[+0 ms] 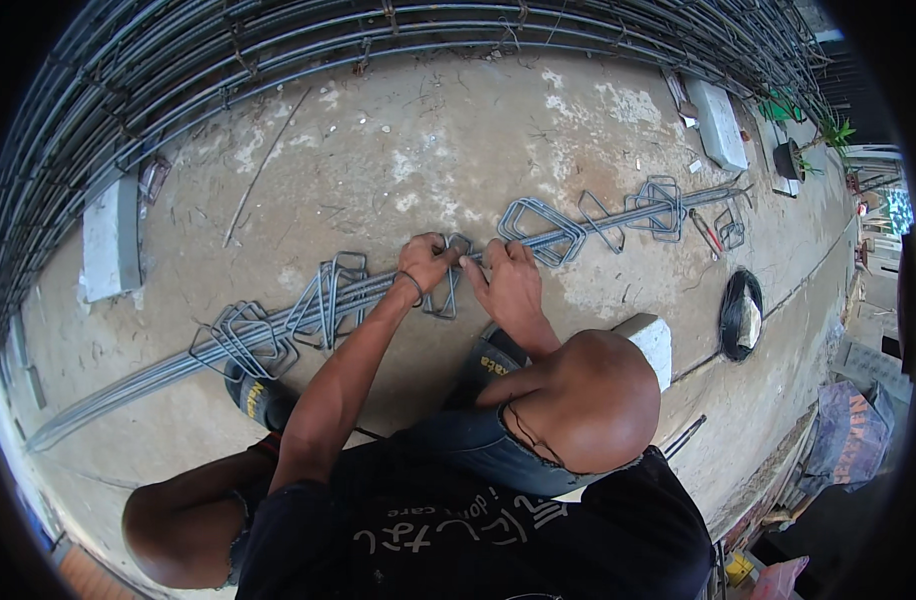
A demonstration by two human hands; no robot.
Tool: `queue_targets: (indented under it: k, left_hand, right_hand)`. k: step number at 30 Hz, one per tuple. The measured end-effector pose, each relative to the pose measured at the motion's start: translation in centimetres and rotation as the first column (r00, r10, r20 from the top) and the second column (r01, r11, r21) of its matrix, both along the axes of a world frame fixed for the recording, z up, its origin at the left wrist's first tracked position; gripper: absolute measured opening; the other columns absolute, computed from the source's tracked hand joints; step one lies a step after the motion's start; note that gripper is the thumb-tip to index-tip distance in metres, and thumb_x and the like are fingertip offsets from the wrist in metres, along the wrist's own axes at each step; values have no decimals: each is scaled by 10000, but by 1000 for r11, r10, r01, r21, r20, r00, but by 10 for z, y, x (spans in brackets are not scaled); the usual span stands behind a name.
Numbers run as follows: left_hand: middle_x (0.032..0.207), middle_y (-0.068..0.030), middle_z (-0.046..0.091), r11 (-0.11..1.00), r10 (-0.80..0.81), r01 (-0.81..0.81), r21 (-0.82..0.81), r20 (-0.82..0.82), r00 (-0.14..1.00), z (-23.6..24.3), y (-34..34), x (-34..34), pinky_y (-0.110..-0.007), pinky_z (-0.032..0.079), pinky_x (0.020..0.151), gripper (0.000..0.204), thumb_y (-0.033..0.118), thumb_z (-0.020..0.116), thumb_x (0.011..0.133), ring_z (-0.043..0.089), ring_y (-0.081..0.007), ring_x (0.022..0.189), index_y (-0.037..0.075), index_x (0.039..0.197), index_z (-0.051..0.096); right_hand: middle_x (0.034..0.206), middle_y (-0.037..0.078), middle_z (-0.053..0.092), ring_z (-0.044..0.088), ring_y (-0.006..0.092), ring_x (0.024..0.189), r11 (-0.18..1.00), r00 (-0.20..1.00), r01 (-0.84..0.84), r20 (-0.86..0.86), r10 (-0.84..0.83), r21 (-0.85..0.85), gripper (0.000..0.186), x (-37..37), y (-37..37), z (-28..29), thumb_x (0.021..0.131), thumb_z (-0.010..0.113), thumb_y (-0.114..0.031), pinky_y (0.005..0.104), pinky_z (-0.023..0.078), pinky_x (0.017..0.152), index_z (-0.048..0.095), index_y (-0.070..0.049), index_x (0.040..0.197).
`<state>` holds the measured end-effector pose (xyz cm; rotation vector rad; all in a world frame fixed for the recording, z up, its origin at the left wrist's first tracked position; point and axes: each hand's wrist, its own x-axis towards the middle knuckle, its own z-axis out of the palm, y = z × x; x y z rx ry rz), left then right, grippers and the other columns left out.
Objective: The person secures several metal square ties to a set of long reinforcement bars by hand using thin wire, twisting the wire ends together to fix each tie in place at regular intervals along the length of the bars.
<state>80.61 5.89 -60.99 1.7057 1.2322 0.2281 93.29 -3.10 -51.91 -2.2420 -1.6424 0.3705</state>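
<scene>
A long bundle of grey steel bars (358, 293) lies diagonally across the concrete, with bent rectangular wire stirrups around and over it in clusters at the left (240, 333) and right (539, 230). My left hand (428, 263) is closed on a small stirrup (443, 306) at the middle of the bundle; its fingertips are partly hidden. Just right of it my right hand (508, 285) has its fingers curled over the bars, thumb reaching toward my left hand. Red-handled pliers (712, 240) lie beyond the right-hand stirrups.
Rebar cages (398, 35) line the back. Pale blocks sit at left (111, 245), back right (716, 120) and beside my knee (658, 345). A black wire coil (728, 315), potted plant (786, 158) and loose rod (266, 170) lie around. My booted feet (248, 390) are below the bundle.
</scene>
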Motion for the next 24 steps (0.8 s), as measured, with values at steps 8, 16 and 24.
queue_targets:
  k: [8,16,24]
  left_hand:
    - [719,-200,656,916,103,30,-400,306,946,8,16,-18,-353,510,663,300,239,714,748,663,-259,715,-47,824,661]
    - [1031,-218,608,936,-46,186,300,-419,907,39,34,-66,-437,489,837,536,298,777,691,589,-383,941,23,1110,586]
    - [1439,-255,200,671,-557,655,346,-348,754,39,-23,4,-540,92,1128,1070,549,790,537,135,-406,1377,113,1393,317]
  right_hand:
    - [981,262,608,572,421,972,792,901,-396,-363,237,-466,415,33,17,-32,952,422,-386,488,437,822,509,9,1045]
    - [816,190,573,556,326,782,963,768,-125,-638,-59,-239,225,25,-21,-54,964,451,-245,410,426,716,502,-32,1016]
    - [805,41,600,539,88,729,911,328,-116,-881,-340,-395,64,36,-14,-70,866,595,-30,260,445,633,582,0,921]
